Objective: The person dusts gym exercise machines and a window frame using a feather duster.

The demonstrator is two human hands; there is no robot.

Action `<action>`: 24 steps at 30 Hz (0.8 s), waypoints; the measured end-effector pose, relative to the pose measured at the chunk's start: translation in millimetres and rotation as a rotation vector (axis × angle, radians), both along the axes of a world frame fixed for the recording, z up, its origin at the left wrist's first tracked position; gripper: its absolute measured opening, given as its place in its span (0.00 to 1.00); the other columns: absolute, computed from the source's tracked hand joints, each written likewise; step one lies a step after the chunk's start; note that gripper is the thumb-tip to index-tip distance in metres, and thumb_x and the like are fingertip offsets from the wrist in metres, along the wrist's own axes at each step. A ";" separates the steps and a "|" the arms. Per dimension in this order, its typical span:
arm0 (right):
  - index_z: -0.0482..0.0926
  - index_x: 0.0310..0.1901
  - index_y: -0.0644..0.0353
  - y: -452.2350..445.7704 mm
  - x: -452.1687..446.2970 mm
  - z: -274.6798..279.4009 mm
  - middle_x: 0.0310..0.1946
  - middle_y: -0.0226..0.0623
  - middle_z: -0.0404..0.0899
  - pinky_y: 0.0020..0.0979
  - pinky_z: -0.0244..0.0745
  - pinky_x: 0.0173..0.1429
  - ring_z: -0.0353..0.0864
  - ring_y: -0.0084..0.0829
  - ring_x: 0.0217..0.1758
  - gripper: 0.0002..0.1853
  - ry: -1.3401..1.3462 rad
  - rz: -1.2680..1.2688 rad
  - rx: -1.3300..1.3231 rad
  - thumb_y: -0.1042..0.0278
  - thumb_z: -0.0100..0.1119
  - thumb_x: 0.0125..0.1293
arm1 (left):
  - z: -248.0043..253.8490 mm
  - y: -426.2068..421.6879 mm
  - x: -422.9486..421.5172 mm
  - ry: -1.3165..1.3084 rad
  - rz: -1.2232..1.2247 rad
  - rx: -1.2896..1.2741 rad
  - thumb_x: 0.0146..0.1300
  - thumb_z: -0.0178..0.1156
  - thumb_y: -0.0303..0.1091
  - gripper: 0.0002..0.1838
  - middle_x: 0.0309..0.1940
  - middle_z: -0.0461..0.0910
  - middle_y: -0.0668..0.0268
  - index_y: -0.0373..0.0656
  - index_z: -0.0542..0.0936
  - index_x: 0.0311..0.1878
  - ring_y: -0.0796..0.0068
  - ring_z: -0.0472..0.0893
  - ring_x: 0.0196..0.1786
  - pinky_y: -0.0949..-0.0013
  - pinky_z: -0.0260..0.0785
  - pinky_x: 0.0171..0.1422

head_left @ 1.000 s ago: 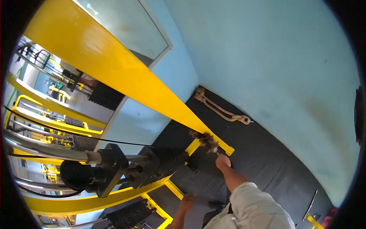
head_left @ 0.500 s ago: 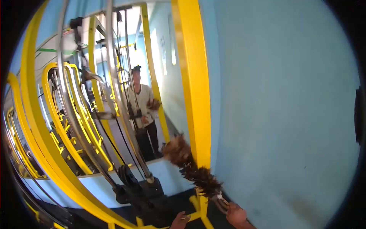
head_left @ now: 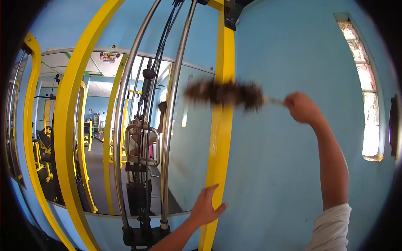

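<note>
My right hand point(head_left: 302, 108) is raised and wrapped round the thin handle of a brown feather duster point(head_left: 226, 94). The duster is held level, its feathers smeared by motion, and they cross in front of a yellow upright post point(head_left: 220, 150). Whether the feathers press on the post I cannot tell. Lower down, my left hand point(head_left: 207, 208) has its fingers stretched and thumb apart, holding nothing. It lies by the lower part of that post, overlapping it; contact is unclear.
Two chrome guide rods point(head_left: 172, 113) with black cables stand left of the post, above a black base point(head_left: 146, 236). Behind them a wall mirror point(head_left: 194, 138) reflects a person and gym machines. A curved yellow frame point(head_left: 67, 113) stands left. A glass-block window point(head_left: 363, 90) is at right.
My right hand has lifted the feather duster from low by the post to high across it. The left hand has risen too, and the view has tilted upward.
</note>
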State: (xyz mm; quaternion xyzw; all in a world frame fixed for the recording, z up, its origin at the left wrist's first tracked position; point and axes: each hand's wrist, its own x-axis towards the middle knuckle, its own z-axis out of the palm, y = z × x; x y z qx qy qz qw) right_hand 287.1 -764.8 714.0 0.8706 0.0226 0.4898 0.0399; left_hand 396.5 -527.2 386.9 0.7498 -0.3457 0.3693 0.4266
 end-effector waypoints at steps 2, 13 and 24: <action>0.81 0.37 0.61 15.3 7.7 29.4 0.38 0.47 0.80 0.44 0.74 0.47 0.78 0.49 0.42 0.10 -0.079 0.055 0.020 0.68 0.51 0.61 | 31.6 2.5 1.3 -0.074 -0.013 -0.028 0.57 0.66 0.45 0.36 0.53 0.68 0.47 0.36 0.64 0.63 0.50 0.70 0.58 0.55 0.64 0.63; 0.79 0.47 0.63 83.0 -6.0 137.7 0.46 0.51 0.79 0.45 0.74 0.52 0.77 0.53 0.51 0.17 -0.273 -0.124 0.008 0.64 0.49 0.62 | 103.3 0.1 -42.8 -0.283 0.002 0.041 0.57 0.62 0.44 0.34 0.56 0.67 0.49 0.39 0.63 0.63 0.49 0.69 0.58 0.52 0.63 0.63; 0.80 0.35 0.69 22.9 -12.6 74.7 0.27 0.53 0.79 0.43 0.75 0.32 0.80 0.48 0.28 0.14 -0.367 0.205 0.416 0.68 0.48 0.62 | 82.5 26.4 -30.0 -0.268 0.000 -0.010 0.55 0.65 0.39 0.34 0.54 0.69 0.47 0.34 0.64 0.61 0.47 0.70 0.57 0.54 0.63 0.62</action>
